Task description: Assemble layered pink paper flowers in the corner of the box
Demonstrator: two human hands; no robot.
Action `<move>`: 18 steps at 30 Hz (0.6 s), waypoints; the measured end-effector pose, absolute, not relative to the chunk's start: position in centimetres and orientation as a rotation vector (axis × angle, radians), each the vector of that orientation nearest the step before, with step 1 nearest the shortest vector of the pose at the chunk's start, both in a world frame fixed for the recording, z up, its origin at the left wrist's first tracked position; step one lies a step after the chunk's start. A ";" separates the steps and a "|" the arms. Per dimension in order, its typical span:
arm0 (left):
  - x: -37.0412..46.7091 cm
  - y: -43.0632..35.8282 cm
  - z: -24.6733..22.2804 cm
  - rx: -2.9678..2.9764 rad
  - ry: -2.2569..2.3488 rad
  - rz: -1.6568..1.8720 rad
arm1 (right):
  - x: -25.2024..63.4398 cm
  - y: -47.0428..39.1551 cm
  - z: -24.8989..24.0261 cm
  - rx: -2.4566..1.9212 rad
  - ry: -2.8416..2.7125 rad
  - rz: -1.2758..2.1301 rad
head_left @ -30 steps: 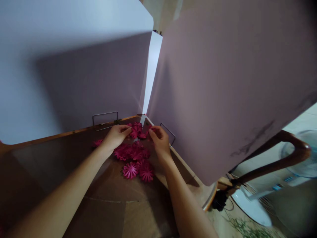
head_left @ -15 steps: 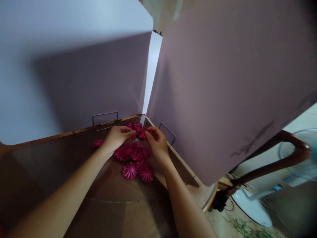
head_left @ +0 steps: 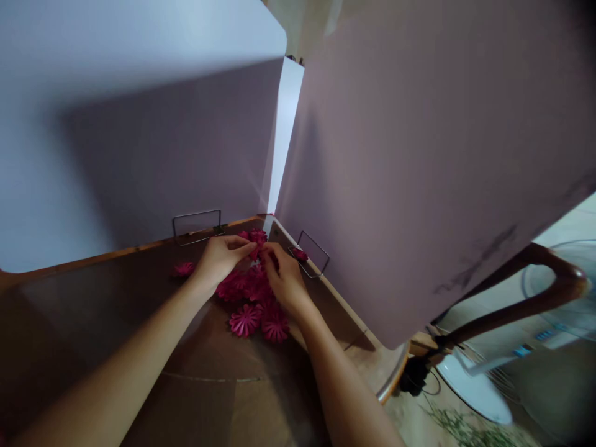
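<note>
Pink artificial flower heads (head_left: 245, 320) with ridged petals lie heaped on the brown tabletop (head_left: 200, 357). My left hand (head_left: 226, 256) is pinched at the upper end of the heap, fingertips closed on a pink flower (head_left: 255, 251). My right hand (head_left: 285, 276) comes in from the other side, its fingertips brought close to the left ones; its fingers are bent together, and whatever lies between them is hidden. To the right of that hand, a single pink flower (head_left: 300, 254) rests by a wire stand. Another pink flower (head_left: 183, 269) sits apart, left of my left wrist.
Two large pale boards (head_left: 186, 143) stand upright and meet in a corner behind the flowers. Thin wire stands (head_left: 198, 226) are at their bases. A curved wooden chair arm (head_left: 521, 298), a fan base (head_left: 477, 388) and some green sprigs (head_left: 460, 428) are at lower right.
My right hand has moved left, toward my left fingertips. The flower beside the right wire stand now shows where that hand was. My left hand stays nearly in place.
</note>
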State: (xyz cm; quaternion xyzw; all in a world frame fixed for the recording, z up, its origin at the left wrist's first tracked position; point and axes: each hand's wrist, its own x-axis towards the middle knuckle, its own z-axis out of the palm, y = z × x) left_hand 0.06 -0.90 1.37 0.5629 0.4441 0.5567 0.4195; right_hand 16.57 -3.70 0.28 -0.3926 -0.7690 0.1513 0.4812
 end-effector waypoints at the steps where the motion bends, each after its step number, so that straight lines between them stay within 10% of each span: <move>1: 0.2 -0.9 1.3 1.417 1.110 1.397 | 16.5 -3.7 0.3 -0.970 -1.880 0.376; 18: 0.1 -0.7 1.0 1.662 1.033 1.282 | 17.2 -3.4 0.4 -1.076 -1.890 0.342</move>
